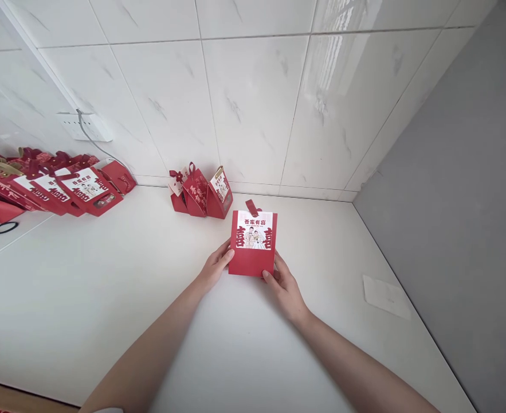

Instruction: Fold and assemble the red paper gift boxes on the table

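Note:
A red gift box point(251, 261) with a white panel, red characters and a drawn couple stands upright between my hands over the white table point(253, 344). A red ribbon tab sticks up from its top. My left hand point(216, 266) grips the box's left edge, thumb on the front. At the lower right corner, my right hand point(287, 289) holds it with the thumb on the front face and the other fingers partly hidden behind.
Three smaller red boxes point(197, 195) stand near the tiled wall point(253, 103). Several red boxes point(91, 192) lie piled at the left, by a black ring point(5, 228). A cable point(95, 143) hangs from a wall socket point(85, 127). A grey surface point(463, 201) borders the right.

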Tool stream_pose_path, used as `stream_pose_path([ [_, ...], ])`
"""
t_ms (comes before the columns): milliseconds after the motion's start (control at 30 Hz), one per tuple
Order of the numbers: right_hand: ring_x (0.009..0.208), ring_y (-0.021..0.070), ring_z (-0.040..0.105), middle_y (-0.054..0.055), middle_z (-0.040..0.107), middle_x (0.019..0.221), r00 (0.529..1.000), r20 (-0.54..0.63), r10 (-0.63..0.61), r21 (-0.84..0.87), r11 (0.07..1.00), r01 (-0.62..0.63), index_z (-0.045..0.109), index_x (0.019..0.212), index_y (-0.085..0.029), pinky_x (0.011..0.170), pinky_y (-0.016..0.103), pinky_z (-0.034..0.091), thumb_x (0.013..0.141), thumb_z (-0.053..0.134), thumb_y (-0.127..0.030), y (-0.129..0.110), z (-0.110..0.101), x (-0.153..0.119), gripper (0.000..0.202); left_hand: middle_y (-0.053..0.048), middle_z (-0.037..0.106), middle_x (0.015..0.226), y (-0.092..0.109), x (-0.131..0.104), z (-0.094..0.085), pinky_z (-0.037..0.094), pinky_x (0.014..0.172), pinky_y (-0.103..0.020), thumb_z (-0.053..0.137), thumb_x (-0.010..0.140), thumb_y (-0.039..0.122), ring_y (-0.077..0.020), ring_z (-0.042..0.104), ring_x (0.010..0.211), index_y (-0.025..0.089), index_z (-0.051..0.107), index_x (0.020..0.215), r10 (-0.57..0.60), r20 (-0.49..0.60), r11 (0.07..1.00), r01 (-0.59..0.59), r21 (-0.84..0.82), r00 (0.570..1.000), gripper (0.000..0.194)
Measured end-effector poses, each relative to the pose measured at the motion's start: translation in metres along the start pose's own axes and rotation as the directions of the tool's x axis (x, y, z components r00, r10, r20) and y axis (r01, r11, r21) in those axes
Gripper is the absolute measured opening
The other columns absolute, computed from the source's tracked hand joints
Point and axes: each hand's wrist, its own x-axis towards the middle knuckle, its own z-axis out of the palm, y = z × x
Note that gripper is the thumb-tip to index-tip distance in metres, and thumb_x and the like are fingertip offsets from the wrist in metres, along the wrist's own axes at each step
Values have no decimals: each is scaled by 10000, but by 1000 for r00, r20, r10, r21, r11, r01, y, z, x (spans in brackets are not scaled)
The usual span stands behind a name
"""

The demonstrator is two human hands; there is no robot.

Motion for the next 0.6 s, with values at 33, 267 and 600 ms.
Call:
stream_pose_path([
  [33,1376,297,445,10,349,1574,1000,-3,13,0,1000,-13,441,1445,-374,1036,486,496,922,556,-505,-1,0,0,551,-70,460,1501,0,0,1,537,964,-382,532,922,514,-314,497,1324,301,415,1462,-1,-3,1000,2,11,1000,592],
  [267,1334,271,494,17,459,1503,998,48,46,61,997,-49,355,1481,-380,1031,454,502,941,551,-466,-6,-1,0,581,-69,475,1489,3,-1,4,524,1003,-382,509,934,511,-300,511,1311,287,428,1454,0,-11,999,1,46,1000,572],
  [600,1278,271,540,29,448,1510,998,33,51,36,998,-52,379,1465,-380,1008,453,510,937,565,-449,-2,-2,1,564,-78,492,1472,-1,0,3,528,990,-380,515,931,509,-296,522,1298,275,456,1424,-1,-29,999,2,32,1000,549],
])
